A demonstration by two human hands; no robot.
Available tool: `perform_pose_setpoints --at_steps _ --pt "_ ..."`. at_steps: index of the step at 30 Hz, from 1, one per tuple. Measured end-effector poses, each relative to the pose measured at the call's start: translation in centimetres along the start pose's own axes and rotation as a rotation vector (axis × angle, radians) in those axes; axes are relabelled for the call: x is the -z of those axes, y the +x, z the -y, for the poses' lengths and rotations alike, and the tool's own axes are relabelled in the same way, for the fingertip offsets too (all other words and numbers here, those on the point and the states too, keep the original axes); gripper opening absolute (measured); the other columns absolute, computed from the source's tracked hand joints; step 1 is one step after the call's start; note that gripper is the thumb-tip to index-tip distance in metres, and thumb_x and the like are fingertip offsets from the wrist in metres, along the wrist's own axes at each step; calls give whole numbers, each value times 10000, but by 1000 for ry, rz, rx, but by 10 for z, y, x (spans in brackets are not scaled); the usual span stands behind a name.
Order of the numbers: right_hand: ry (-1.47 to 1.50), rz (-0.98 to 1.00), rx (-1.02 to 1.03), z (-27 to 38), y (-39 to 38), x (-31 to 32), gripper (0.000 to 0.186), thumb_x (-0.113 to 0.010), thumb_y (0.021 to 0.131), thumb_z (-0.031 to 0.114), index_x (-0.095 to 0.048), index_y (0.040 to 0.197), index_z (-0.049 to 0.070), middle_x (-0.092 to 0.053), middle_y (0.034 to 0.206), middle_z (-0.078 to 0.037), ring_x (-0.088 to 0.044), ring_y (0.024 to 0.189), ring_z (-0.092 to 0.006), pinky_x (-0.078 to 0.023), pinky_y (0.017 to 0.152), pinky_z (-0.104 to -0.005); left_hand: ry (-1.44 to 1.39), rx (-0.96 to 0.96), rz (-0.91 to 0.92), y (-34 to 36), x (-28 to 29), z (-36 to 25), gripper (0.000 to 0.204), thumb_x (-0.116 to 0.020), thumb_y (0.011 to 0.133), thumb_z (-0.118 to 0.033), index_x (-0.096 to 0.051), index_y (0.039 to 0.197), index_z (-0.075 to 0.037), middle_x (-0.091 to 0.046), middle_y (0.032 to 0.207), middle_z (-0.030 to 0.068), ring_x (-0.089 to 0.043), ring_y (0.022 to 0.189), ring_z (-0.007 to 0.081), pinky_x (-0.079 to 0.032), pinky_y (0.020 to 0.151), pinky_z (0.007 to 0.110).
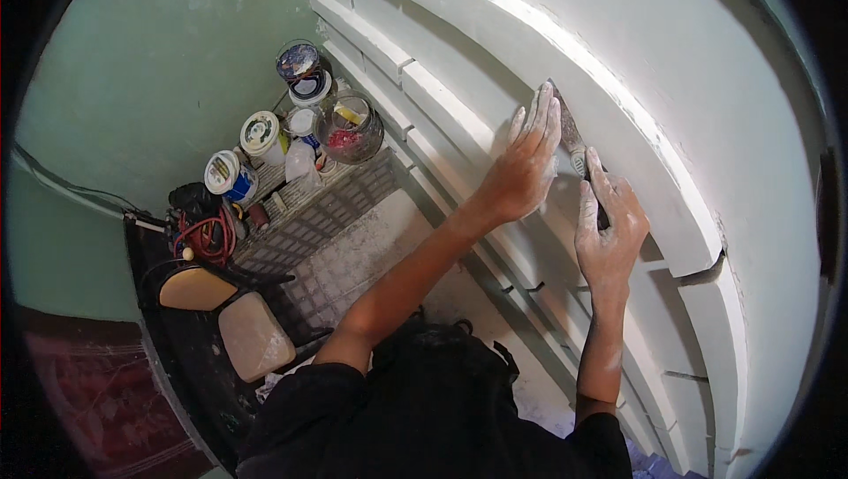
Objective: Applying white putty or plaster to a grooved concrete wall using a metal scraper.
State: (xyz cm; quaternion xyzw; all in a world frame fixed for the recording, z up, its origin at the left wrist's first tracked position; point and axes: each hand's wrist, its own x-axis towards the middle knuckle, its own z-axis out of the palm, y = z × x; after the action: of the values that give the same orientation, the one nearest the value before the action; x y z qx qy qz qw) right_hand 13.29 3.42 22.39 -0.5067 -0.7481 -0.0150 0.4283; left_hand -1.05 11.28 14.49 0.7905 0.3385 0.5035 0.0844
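Note:
My right hand (616,233) is closed round the dark handle of a putty knife (568,128), its index finger stretched along toward the blade. The narrow metal blade points up and away, along the underside of a thick white ledge (654,139) on the wall. My left hand (527,165) has its fingers stretched out, with the fingertips beside the blade's far end; whether they press on it cannot be told. White powder or paste coats the fingers of both hands. Below the ledge, more stepped white strips (446,99) run along the wall, with gaps between some sections.
A grey plastic crate (305,218) to the left bears several tubs, a paint bucket (231,175) and a clear round container (350,130). Nearby are a coiled red cable (205,236) and a chair with a pale seat (254,338). A green wall (168,55) stands behind.

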Motion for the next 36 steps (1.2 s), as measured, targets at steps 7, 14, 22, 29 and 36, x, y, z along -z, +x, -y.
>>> perform_pose_setpoints --at_steps 7,14,22,29,36 --pt "27 -6 2 2 10 -14 418 -649 849 -12 -691 1249 97 -654 861 -123 -628 707 -234 -510 689 -339 35 3 -41 6 5 16 774 -497 861 -21 -112 1516 124 -109 1585 338 -115 1490 463 -139 1201 549" --pt "30 -25 36 0 22 -33 397 -645 860 44 -691 1248 111 -632 834 -128 -615 684 -277 -507 664 -373 79 10 -56 13 16 30 753 -489 845 1 -147 1498 153 -152 1565 360 -159 1476 475 -166 1199 530" --pt "79 -42 144 -9 35 -76 368 -625 870 66 -692 1230 107 -648 879 -179 -636 734 -361 -522 703 -436 -1 206 -225 6 46 73 663 -493 860 -25 -287 1486 49 -387 1452 336 -414 1329 447 -349 1102 450" --pt "160 220 -248 -41 -110 -89 228 -667 888 138 -726 1068 10 -692 931 -258 -674 858 -406 -513 804 -456 -386 717 -739 -37 66 92 252 -531 995 -216 -529 1174 -39 -644 1030 148 -615 765 246 -515 794 406" --pt "167 324 -582 -34 -217 -82 296 -650 914 173 -696 1130 -24 -691 876 -223 -659 779 -345 -495 753 -394 -340 213 -642 53 31 -4 289 -672 900 -133 -644 1173 -41 -643 1052 96 -596 921 225 -453 906 377"
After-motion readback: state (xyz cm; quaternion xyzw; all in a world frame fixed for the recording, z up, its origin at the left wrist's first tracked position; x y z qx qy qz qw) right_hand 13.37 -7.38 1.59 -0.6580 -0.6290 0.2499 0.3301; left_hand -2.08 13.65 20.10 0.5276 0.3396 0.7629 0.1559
